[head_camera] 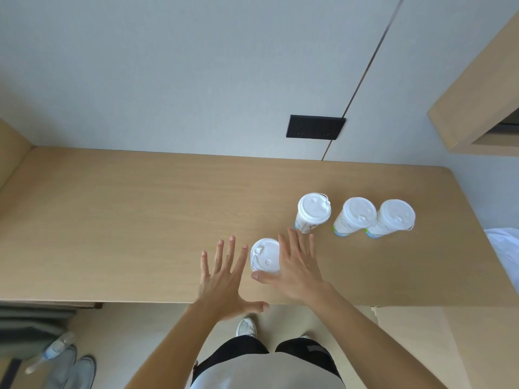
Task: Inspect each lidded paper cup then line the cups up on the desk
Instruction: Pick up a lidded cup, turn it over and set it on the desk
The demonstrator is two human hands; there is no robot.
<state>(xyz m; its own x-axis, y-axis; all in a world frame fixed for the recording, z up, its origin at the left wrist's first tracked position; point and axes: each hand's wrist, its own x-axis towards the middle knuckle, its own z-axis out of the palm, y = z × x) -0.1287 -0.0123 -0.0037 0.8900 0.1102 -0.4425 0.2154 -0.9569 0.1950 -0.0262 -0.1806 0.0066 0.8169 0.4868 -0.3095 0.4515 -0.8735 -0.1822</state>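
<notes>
You stand at a light wooden desk that runs along a pale grey wall. On this desk, close to its near edge, one white paper cup with a white plastic lid stands upright between your two hands. Your right hand lies against its right side with the fingers straight and spread, and the thumb reaches across the near rim of the lid; the fingers are not closed around the cup. Your left hand is just to the left of the cup, all fingers spread wide and released, holding nothing; whether it touches the cup, I cannot tell. Farther and to the right, three more white lidded paper cups stand in a row, the two on the right touching each other. On the wall behind them is a black rectangular socket panel. A clear plastic bottle lies on the floor at the near left.
</notes>
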